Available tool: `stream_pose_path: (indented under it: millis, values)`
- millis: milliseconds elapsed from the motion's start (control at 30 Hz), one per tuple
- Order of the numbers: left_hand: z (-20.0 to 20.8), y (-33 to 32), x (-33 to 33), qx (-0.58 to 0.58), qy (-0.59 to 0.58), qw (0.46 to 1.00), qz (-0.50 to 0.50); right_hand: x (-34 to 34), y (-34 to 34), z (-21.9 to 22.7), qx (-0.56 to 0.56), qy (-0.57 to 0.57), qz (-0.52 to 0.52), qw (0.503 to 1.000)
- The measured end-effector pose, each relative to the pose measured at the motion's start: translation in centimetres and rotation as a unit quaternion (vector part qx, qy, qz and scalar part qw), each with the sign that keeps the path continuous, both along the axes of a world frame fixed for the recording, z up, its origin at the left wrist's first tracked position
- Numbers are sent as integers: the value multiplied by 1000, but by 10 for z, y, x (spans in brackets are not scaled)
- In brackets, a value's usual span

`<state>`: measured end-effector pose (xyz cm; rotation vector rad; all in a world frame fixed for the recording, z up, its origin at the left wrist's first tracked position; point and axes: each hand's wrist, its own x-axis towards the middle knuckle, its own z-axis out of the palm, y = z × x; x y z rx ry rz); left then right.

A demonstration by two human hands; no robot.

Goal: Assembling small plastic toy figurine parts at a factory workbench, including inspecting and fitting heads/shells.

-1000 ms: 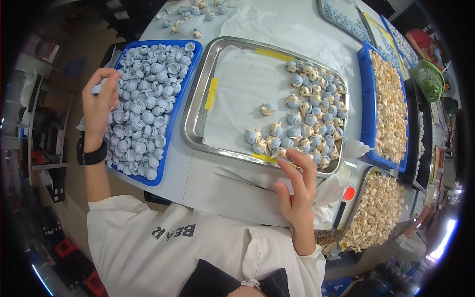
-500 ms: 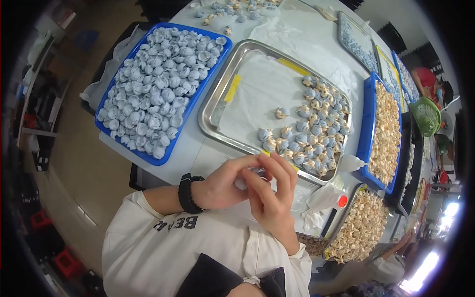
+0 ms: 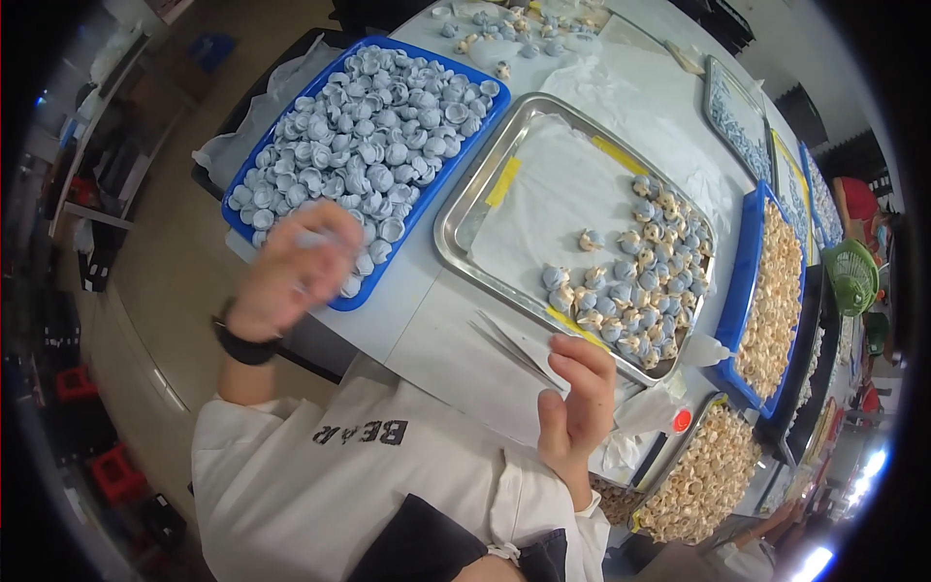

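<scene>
My left hand [image 3: 296, 272], smeared by motion, is over the near left corner of a blue tray [image 3: 464, 163] heaped with grey-blue, cup-shaped shell pieces [image 3: 378, 150]. A pale bluish patch shows among its fingers, but I cannot tell whether it is a held piece. My right hand [image 3: 579, 393] has thumb and fingers apart, just short of the metal tray's near edge. A pair of metal tweezers [image 3: 514, 347] points up and left from beside that thumb and forefinger, seemingly lying on the table. The metal tray [image 3: 461, 209] holds white paper and several small grey-blue and cream figures [image 3: 640, 281].
A white squeeze bottle [image 3: 706, 351] stands beside a blue bin [image 3: 729, 281] of cream pieces at the right. Nearer lies another tray of cream pieces [image 3: 703, 480], with a red cap [image 3: 682, 421] beside it. More figures [image 3: 529, 34] lie at the far end. Other people work at the far right.
My hands were together over a small pale object; now they are apart. The left has swung left to the blue tray. The right has opened, and the tweezers have come into view.
</scene>
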<state>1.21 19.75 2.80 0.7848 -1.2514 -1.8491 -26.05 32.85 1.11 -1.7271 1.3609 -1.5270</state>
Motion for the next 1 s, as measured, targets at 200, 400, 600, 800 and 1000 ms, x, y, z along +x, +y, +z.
stream_pose_path:
  millis: [200,400,600,800,1000]
  values:
    - [58,-70,54,-84,33,985,149,-2,-3,72,-102,-47,221,969]
    - [-1,-163,42,-262,-365,874,186,-16,46,77,-93,-42,22,995]
    - [5,-156,-13,-464,-544,696,71,-41,53,82,-214,-98,-185,954]
    - [22,-123,-15,-386,-535,745,95,-49,38,46,-165,-92,-26,982]
    - [20,-154,43,-389,-466,762,227,-35,20,17,15,-186,21,982]
